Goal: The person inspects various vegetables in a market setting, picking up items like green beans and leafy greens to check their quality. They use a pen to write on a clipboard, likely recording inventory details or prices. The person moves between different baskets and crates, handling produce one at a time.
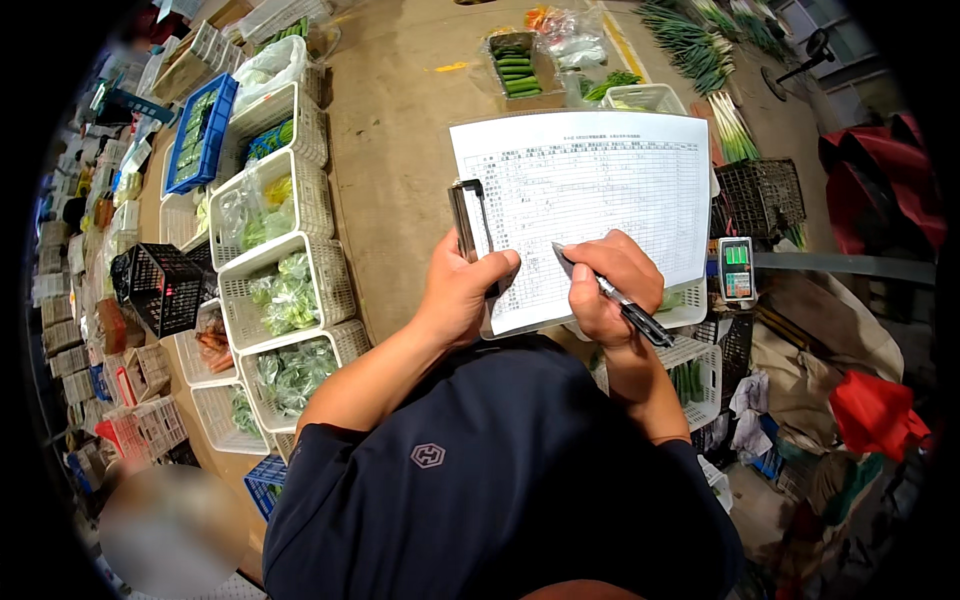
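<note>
My left hand (pixel 465 290) grips a clipboard (pixel 466 215) by its left side, the thumb lying on the paper below the dark metal clip. A white printed form (pixel 610 190) with a ruled table and some handwritten marks is clamped on it. My right hand (pixel 620 285) is closed round a black and silver pen (pixel 630 312). The pen's tip points up and left, at the form's lower left part; whether it touches the paper I cannot tell. The clipboard's lower edge is close to my dark shirt.
White crates (pixel 285 280) of bagged greens line the left, with a blue crate (pixel 200 135) and a black crate (pixel 160 290) beside them. Ahead lie a box of cucumbers (pixel 515 68) and bunches of green onions (pixel 690 50). A scale display (pixel 736 268) stands at right.
</note>
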Demonstrator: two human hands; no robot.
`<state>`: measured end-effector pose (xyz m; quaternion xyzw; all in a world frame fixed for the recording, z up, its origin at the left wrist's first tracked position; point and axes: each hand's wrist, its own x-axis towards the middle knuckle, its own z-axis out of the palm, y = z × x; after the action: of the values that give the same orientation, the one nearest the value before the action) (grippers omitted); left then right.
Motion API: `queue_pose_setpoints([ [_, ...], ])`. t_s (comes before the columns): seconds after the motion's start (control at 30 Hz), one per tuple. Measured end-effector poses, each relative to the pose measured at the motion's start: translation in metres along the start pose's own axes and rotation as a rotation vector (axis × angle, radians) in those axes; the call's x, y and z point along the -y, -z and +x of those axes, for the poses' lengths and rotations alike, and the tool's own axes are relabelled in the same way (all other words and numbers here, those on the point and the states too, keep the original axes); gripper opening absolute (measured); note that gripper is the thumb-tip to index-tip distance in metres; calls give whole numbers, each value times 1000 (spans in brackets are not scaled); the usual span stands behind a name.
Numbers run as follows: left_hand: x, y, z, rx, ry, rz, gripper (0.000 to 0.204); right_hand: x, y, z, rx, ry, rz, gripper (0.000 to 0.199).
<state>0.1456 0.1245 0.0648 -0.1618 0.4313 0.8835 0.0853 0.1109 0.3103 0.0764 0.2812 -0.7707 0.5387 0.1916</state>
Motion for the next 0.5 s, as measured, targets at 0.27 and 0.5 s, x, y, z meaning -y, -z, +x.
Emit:
queue_pose_setpoints([
  [0.27,-1,-2,-4,2,-39,-16,38,-1,-5,2,-47,48,-30,17],
  [0.5,-1,-2,-5,19,-45,-2,41,-1,-5,3,-39,87,-61,16],
])
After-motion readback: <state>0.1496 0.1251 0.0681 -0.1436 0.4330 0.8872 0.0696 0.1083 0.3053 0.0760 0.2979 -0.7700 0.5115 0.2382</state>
